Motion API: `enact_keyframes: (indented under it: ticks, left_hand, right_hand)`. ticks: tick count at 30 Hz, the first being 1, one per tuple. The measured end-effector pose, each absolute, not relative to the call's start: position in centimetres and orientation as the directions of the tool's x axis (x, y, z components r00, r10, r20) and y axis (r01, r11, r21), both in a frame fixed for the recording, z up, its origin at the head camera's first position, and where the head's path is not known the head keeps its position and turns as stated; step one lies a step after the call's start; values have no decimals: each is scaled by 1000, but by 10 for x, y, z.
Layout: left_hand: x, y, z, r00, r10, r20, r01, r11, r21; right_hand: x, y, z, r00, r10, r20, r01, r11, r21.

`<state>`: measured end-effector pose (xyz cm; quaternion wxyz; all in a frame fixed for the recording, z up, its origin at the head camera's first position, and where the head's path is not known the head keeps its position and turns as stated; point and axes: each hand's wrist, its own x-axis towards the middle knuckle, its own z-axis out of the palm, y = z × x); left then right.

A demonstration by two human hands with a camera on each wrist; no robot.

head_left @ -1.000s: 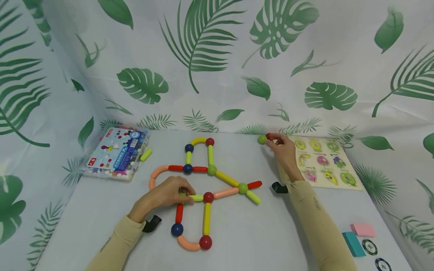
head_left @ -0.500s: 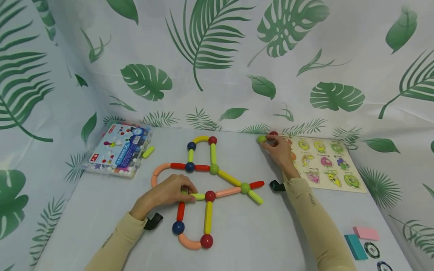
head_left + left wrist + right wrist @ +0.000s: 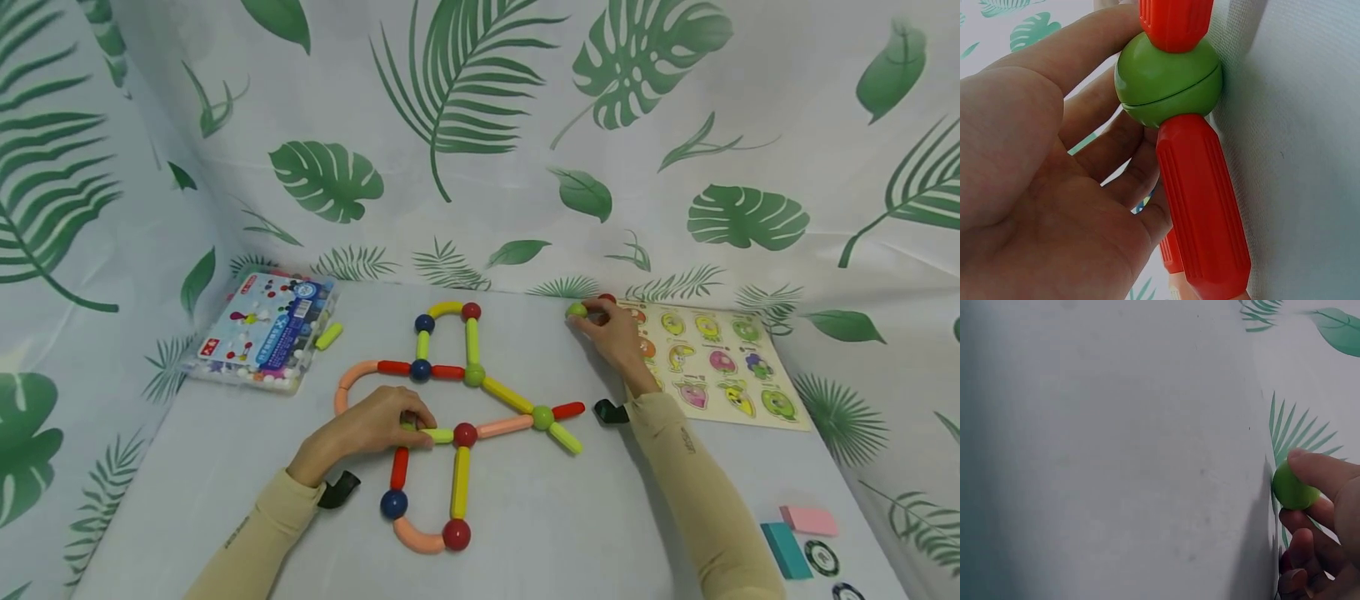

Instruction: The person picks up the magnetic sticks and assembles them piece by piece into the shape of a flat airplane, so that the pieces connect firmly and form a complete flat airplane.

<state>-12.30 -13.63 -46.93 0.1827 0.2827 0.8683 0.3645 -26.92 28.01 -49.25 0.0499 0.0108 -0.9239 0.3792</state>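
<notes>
In the head view my left hand [image 3: 386, 419] lies at a corner of a flat figure made of magnetic rods and balls. Its thumb and fingers curl round a green ball [image 3: 1169, 81], which joins a red rod [image 3: 1204, 206] and other rods. A light green rod [image 3: 438, 435] runs from there to a red ball [image 3: 465, 434]. At the back of the table my right hand [image 3: 615, 333] pinches a loose green ball [image 3: 1294, 486] between thumb and fingers. A dark red ball [image 3: 607, 298] shows just behind that hand, partly hidden by the fingers.
A clear box [image 3: 258, 333] of magnetic pieces stands at the back left, a light green rod [image 3: 328, 337] beside it. A fruit picture board [image 3: 712, 362] lies right of my right hand. Coloured blocks [image 3: 787, 550] and round chips [image 3: 822, 557] sit front right. A leaf-print curtain closes off the back.
My right hand has shifted slightly left with the green ball, which now stands apart from the dark red ball. The left hand stays at its corner. The head view has shifted slightly.
</notes>
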Motion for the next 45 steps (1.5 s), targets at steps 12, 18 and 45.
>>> enact_keyframes:
  ticks: [12, 18, 45]
  left_hand:
    - [-124, -142, -466, -776, 623, -100, 370, 577, 728]
    - [-123, -144, -466, -781, 613, -117, 344, 579, 739]
    - [-122, -137, -469, -765, 635, -108, 358, 558, 749]
  right_hand:
    - [-205, 301, -483, -994, -26, 109, -96, 707, -700]
    - [-161, 315, -481, -991, -98, 93, -135, 686, -715]
    - [-118, 312, -490, -980, -200, 17, -162, 735, -658]
